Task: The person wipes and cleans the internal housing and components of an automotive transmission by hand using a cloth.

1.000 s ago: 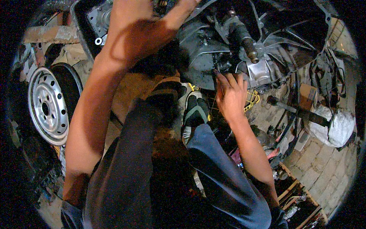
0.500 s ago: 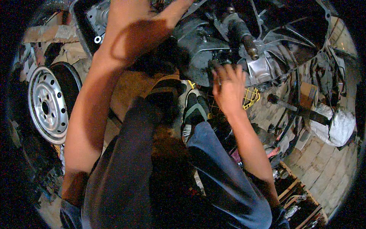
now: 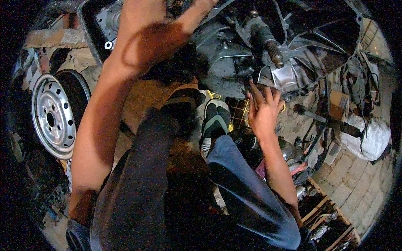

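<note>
My left hand (image 3: 146,29) gripped the gearbox (image 3: 226,62) rim, my right hand (image 3: 261,111) lay open beneath it; a slip could have crushed fingers.

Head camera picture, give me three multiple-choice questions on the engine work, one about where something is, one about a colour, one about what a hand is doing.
1. Where is the silver wheel rim?
A. at the person's left
B. at the person's right
C. on top of the engine

2. What colour is the grid-like thing beside the shoe?
A. blue
B. yellow
C. white

3. How is the right hand?
A. resting on the knee
B. gripping a hammer
C. fingers spread, reaching up to the underside of the engine

Answers:
1. A, the rim stands at the left edge of the view.
2. B, its wires show yellow.
3. C, the fingertips meet the grey metal; whether they pinch a small part cannot be told. The left hand is up on the engine too.
</note>
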### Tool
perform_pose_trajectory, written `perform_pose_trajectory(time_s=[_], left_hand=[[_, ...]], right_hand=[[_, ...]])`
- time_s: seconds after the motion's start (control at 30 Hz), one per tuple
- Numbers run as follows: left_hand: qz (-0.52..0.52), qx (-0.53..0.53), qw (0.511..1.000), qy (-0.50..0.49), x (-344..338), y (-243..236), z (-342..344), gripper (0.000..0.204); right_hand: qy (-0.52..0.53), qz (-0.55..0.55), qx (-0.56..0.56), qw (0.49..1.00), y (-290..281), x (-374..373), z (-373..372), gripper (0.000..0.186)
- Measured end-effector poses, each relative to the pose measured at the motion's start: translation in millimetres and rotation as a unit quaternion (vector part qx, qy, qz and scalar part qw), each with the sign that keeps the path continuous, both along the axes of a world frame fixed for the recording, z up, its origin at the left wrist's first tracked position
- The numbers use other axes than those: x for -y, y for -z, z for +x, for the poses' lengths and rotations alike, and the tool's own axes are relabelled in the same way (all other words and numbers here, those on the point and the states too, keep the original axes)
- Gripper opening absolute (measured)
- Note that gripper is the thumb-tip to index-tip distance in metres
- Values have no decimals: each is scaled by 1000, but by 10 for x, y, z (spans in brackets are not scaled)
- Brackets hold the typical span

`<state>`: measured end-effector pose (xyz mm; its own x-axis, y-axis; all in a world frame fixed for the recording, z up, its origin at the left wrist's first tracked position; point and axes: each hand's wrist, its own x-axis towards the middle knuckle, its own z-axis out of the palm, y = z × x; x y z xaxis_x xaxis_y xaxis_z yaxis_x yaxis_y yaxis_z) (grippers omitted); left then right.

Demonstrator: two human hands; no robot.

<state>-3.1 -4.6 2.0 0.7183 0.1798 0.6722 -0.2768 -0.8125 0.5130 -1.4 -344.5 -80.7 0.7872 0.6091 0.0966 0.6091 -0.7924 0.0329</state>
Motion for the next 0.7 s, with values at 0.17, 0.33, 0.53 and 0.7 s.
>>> perform_pose_trajectory(time_s=[0.17, 0.33, 0.53, 0.7], left_hand=[[-60, 23, 997, 46, 7, 2, 19, 36], [18, -9, 1000, -8, 26, -45, -13, 36], [-6, 24, 999, 23, -16, 51, 25, 37], [-21, 42, 999, 11, 51, 38, 16, 38]], right_hand=[[23, 44, -53, 997, 46, -146, 20, 33], [-1, 164, -103, 981, 16, -314, -139, 33], [45, 176, -110, 977, 168, -72, -36, 38], [3, 226, -56, 973, 180, -332, -166, 27]])
